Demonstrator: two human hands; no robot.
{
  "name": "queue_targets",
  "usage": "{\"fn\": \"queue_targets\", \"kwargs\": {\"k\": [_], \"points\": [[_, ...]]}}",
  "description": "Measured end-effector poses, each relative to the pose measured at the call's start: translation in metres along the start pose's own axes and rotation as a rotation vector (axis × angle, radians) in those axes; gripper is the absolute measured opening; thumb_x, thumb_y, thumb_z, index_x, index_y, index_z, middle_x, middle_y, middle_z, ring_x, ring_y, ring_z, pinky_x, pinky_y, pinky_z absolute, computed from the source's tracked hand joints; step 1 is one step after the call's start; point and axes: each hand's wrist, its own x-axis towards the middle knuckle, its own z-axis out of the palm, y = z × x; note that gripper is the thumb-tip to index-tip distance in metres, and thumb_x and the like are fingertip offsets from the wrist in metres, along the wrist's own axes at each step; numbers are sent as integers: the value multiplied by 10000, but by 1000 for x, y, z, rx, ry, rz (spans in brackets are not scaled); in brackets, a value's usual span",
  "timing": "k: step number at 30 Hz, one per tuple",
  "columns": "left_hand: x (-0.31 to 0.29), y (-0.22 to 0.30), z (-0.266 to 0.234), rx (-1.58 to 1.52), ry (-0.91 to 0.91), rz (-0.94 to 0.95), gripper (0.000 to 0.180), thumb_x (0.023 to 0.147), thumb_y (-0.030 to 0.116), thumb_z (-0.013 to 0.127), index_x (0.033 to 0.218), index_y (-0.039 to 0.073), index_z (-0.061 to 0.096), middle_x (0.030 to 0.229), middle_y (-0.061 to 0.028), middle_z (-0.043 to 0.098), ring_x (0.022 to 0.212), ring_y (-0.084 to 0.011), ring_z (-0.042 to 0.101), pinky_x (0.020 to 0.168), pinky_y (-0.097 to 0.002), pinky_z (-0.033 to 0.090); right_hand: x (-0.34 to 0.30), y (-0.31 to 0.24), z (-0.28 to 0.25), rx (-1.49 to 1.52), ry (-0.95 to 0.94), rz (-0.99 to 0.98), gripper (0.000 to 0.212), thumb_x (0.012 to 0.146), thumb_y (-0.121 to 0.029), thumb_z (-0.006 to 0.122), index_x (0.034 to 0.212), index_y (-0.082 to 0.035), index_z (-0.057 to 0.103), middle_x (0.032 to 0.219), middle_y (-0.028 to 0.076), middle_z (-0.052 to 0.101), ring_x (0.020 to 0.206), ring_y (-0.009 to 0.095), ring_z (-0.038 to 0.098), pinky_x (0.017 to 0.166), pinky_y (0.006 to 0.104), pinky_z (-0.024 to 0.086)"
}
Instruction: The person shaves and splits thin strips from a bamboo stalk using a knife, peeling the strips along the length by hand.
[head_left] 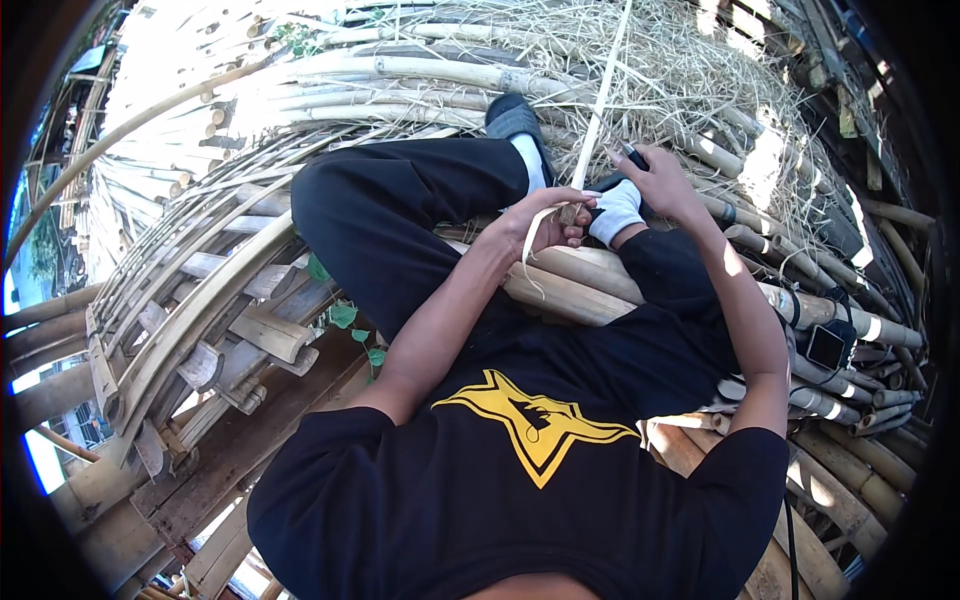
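Noted first: a long, narrow, pale cream strip, flat and apparently bamboo [600, 105], at the left hand [545, 218], over the space between the folded legs in loose black trousers [400, 190]. Pinched there between thumb and curled fingers — probably for control close to the near end, leaving the far length free. Runs nearly straight out to the upper edge of view, over dry, straw-coloured stalks [700, 65]. Looks thin, smooth and fairly even in width, bright in sunlight. Beside the palm, droops a thin, pale cream curl [530, 245]; cannot tell strip end from loose shaving.

Just to the right, apart from the strip: the right hand [662, 182], closed round a short, dark, rod-like object [634, 157], kind unclear — perhaps held near for a short reach.

Further out: beneath the hands, rounded tan bamboo lengths [575, 285]; by the right wrist, a white cloth sock [620, 205].
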Motion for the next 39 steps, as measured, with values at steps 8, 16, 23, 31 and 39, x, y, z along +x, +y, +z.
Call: {"fn": "queue_targets", "kwargs": {"k": [8,16,23,31,39], "points": [[12,-11,-9,9,-143,46,107,784,107,592,846,30,552,629,-8,479,438,-67,336,430,-222,285,-25,0,15,-270,-175,60,437,838,-390,575,738,29,644,689,247,597,701,397,600,647,436,468],[11,-15,1,0,-55,129,94,811,83,592,827,45,508,601,13,423,459,-66,365,429,-225,311,-18,4,25,-318,-242,78,390,823,-345,582,754,32,654,689,260,601,702,397,614,666,452,484],[15,-18,2,338,172,266,144,785,103,638,761,81,498,530,52,364,382,-48,325,349,-207,226,-19,-3,34,-447,-211,-51,254,739,-202,604,727,48,644,703,259,608,706,403,616,687,448,504],[24,-14,-6,400,260,368,102,754,114,571,737,27,521,531,15,415,352,-57,332,299,-218,231,2,16,56,-438,-149,-73,280,755,-253,638,734,25,653,718,258,601,713,412,598,679,460,491],[17,-1,3,226,174,313,137,771,10,501,735,94,398,508,50,297,355,-55,270,326,-228,192,35,17,40,-516,25,-123,227,725,-181,573,821,0,671,743,249,616,731,396,617,703,463,501]]}}
